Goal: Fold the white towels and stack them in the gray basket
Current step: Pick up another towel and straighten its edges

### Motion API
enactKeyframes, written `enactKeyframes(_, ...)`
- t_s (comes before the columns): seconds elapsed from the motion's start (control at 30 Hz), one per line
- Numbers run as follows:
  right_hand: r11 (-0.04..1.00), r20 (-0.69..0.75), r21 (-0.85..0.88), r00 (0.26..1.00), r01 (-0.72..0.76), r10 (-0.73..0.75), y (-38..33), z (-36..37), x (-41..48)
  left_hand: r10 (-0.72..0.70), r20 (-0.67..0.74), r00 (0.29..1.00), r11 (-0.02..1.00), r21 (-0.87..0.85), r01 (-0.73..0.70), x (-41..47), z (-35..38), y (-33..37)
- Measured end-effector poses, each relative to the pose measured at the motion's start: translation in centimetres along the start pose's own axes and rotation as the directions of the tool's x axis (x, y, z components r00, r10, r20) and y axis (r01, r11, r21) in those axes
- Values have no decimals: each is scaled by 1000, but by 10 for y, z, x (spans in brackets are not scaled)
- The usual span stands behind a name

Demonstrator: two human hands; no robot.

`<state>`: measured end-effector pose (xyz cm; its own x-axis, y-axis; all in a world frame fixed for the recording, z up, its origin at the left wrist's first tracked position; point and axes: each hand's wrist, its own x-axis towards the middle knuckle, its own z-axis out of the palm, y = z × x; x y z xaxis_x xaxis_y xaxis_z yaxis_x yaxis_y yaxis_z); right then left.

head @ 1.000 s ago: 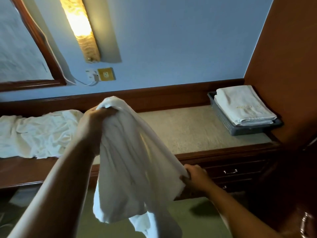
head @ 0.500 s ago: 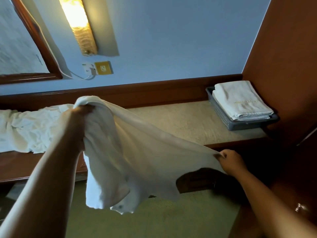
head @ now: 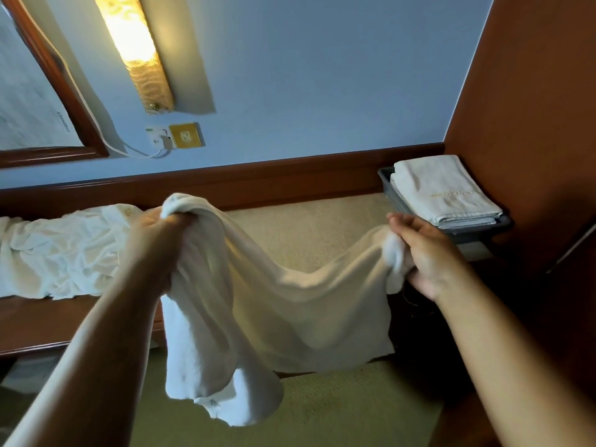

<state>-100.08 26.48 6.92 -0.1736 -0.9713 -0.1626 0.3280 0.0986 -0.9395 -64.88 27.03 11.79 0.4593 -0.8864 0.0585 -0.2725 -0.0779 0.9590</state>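
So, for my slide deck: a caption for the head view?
Left hand and right hand hold a white towel spread before the counter; folded towels fill the gray basket.

Folded towels (head: 442, 191) lie in basket (head: 392, 193), far right.

The gray basket (head: 395, 198) is largely hidden by folded towels (head: 442, 185). Their gold lettering (head: 451, 194) is rendered too small to be read.
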Motion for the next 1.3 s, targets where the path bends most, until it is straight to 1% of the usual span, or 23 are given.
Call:
enactKeyframes(0.07,997,98,41,993,60,-64,-13,17,-14,83,104,991,989,114,-95,-9,12,3)
enactKeyframes(0.1,992,130,-11,984,125,-123,-16,25,-22,127,154,980,970,189,-155,-15,19,5)
enactKeyframes(0.13,970,178,-125,966,210,-187,-18,34,-29,167,204,965,941,258,-218,-22,27,8)
enactKeyframes(0.17,913,254,-273,938,302,-235,-19,42,-36,210,271,939,910,296,-289,-30,34,12)
enactKeyframes(0.2,822,350,-418,903,387,-247,-18,50,-41,258,346,902,883,295,-366,-39,42,18)
enactKeyframes(0.27,653,495,-589,851,476,-175,-10,62,-47,337,470,816,830,262,-493,-56,53,33)
enactKeyframes(0.33,591,576,-626,813,509,-90,1,74,-52,401,550,733,763,243,-600,-67,55,45)
enactKeyframes(0.4,551,588,-608,790,572,-172,13,79,-51,474,589,655,662,252,-706,-71,54,50)
enactKeyframes(0.47,542,502,-599,804,590,-319,12,74,-48,575,518,633,568,303,-765,-65,52,43)
enactKeyframes(0.53,526,399,-638,825,563,-399,-2,64,-44,622,398,674,555,383,-738,-49,47,24)
enactKeyframes(0.6,538,304,-674,854,506,-423,-18,52,-42,592,305,746,604,444,-662,-29,39,-6)
enactKeyframes(0.67,572,202,-695,883,435,-424,-30,37,-37,542,245,804,647,489,-585,-12,28,-35)
enactKeyframes(0.77,661,42,-689,926,298,-374,-37,20,-28,517,200,833,695,471,-544,5,17,-59)
enactKeyframes(0.83,715,-37,-660,941,231,-337,-37,11,-23,528,203,825,757,328,-565,7,13,-57)
enactKeyframes(0.9,733,-69,-659,957,169,-283,-38,7,-21,478,195,856,850,141,-507,-1,14,-40)
enactKeyframes(0.97,707,-43,-696,975,126,-216,-33,5,-20,375,187,908,927,-58,-371,-14,21,-17)
enactKeyframes(1.03,650,-10,-755,991,82,-136,-24,7,-20,236,205,950,957,-216,-191,-22,32,4)
enactKeyframes(1.1,629,39,-773,995,85,-87,-11,9,-16,202,300,932,964,-228,-136,-30,41,22)
enactKeyframes(1.17,578,88,-810,995,100,-47,4,10,-10,218,423,879,975,-132,-179,-33,47,30)
enactKeyframes(1.2,561,93,-823,995,93,-29,10,9,-9,208,508,836,974,-32,-223,-34,49,32)
enactKeyframes(1.23,562,98,-823,995,89,-14,15,7,-8,188,614,767,947,95,-308,-37,49,34)
enactKeyframes(1.27,572,106,-815,994,89,-4,19,6,-10,164,714,680,876,211,-434,-39,49,34)
enactKeyframes(1.3,581,118,-809,993,88,13,22,5,-11,154,778,609,792,272,-547,-41,50,33)
